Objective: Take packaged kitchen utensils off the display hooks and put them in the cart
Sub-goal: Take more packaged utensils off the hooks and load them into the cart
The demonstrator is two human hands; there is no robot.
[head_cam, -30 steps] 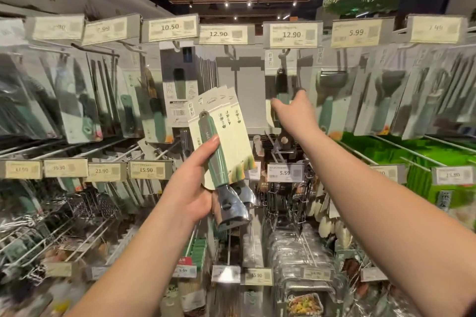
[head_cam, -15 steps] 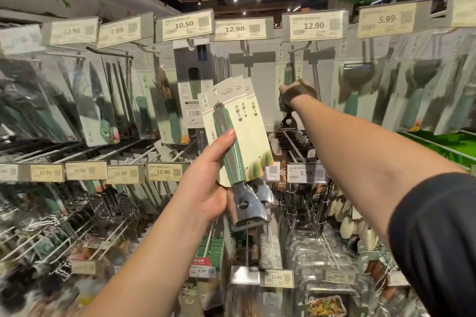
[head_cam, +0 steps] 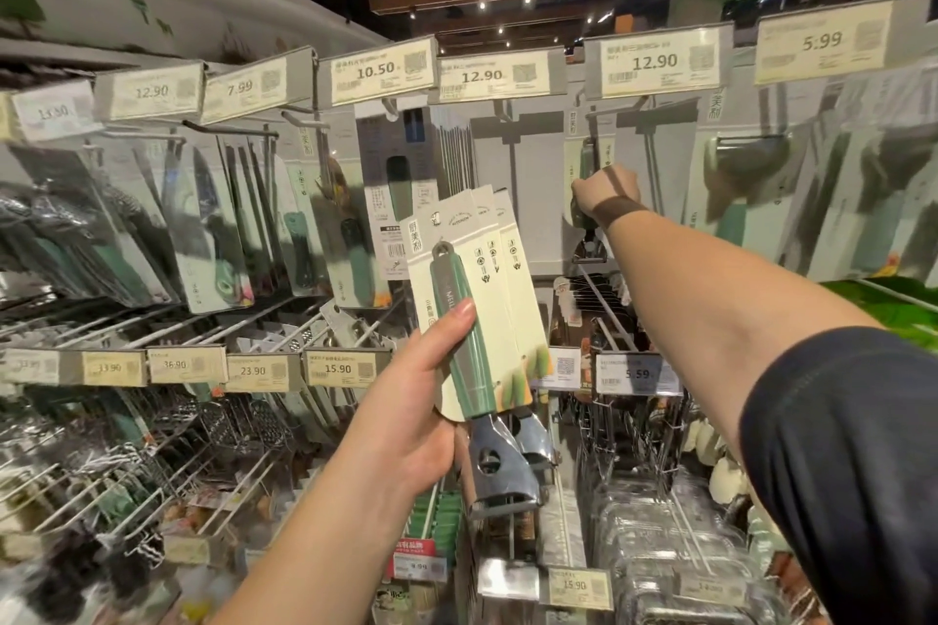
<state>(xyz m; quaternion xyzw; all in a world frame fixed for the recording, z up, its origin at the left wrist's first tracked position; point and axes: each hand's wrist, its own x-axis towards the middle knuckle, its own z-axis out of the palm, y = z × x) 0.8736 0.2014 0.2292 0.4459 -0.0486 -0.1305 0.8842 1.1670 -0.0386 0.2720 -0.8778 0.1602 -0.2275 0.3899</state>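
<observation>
**A:** Starting from the left, what am I holding?

**B:** My left hand [head_cam: 406,426] is clamped round a fanned stack of carded peelers [head_cam: 474,320], thumb pressed on the front green handle, steel heads hanging below the hand. Handles run upward, leaning a little left. The handle reads "MEIL…"; the card carries a column of Chinese characters and a small oval logo too small for me to read.

**A:** And further right?

**B:** My right hand [head_cam: 604,195] is closed round the green handle of the hanging peeler [head_cam: 586,213], still on its display hook [head_cam: 616,109]. The hook sits straight above that fist, under the 12.90 price tag [head_cam: 655,62]. The pack hangs near vertical, blade below my knuckles.

**A:** So the move?

**B:** I judge it must slide toward me, off the hook's tip. The right hand does it; the left is full. No cart in view. Other tags I can read: 7.99, 10.50, 5.99, 15.90.
</observation>
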